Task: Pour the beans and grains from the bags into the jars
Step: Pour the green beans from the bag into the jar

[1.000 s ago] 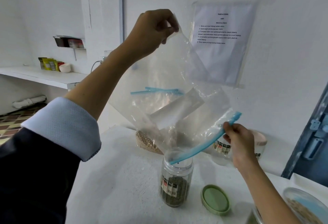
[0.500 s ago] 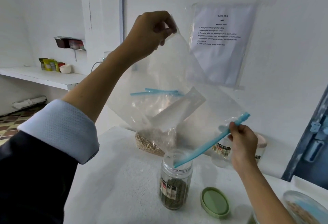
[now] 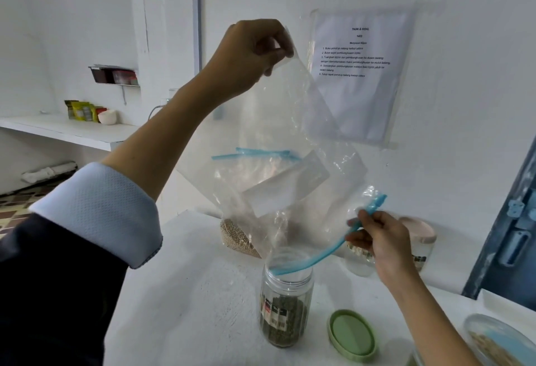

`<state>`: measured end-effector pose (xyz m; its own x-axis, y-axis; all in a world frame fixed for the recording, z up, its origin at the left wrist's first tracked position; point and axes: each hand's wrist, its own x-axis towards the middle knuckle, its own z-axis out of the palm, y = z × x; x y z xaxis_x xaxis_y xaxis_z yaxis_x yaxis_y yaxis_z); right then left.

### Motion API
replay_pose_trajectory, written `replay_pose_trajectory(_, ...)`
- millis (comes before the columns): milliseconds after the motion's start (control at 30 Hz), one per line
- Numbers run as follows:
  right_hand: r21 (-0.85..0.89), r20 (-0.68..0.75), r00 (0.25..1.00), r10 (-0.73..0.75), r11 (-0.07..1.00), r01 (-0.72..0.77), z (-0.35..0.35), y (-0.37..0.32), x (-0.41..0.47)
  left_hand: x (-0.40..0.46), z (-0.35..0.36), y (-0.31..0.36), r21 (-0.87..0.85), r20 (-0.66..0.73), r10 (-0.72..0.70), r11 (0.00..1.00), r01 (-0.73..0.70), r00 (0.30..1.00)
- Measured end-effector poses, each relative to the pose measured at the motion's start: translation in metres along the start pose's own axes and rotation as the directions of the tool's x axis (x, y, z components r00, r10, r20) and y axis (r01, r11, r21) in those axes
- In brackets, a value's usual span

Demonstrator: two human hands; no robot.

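A clear zip bag (image 3: 293, 139) hangs upside down over the open glass jar (image 3: 285, 302), and looks empty. My left hand (image 3: 252, 52) pinches its bottom corner high up. My right hand (image 3: 380, 238) pinches the blue zip strip (image 3: 319, 252) at the bag's mouth, whose lower end sits at the jar's rim. Dark green beans fill the jar's lower half. Behind it a second zip bag (image 3: 237, 238) holds pale grains. The jar's green lid (image 3: 352, 335) lies on the table to the right.
A pink-lidded jar (image 3: 420, 238) stands behind my right hand near the wall. A container with grains (image 3: 493, 342) sits at the bottom right. A printed sheet (image 3: 359, 75) is taped to the wall. The white table (image 3: 188, 307) ends left of the jar.
My right hand has lifted the zip end of the bag and shifted it right, so the strip tilts more steeply. My left hand holds its height.
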<state>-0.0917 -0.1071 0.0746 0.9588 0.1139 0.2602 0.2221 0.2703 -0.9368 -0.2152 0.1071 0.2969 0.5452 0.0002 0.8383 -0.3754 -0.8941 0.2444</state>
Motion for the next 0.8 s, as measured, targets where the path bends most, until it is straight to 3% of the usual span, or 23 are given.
replay_pose_trajectory(800, 0.007, -0.057, 0.998, -0.041, 0.999, 0.042, -0.004, 0.004, -0.001, 0.009, 0.008, 0.011, 0.005, 0.021, 0.048, 0.999, -0.048, 0.999)
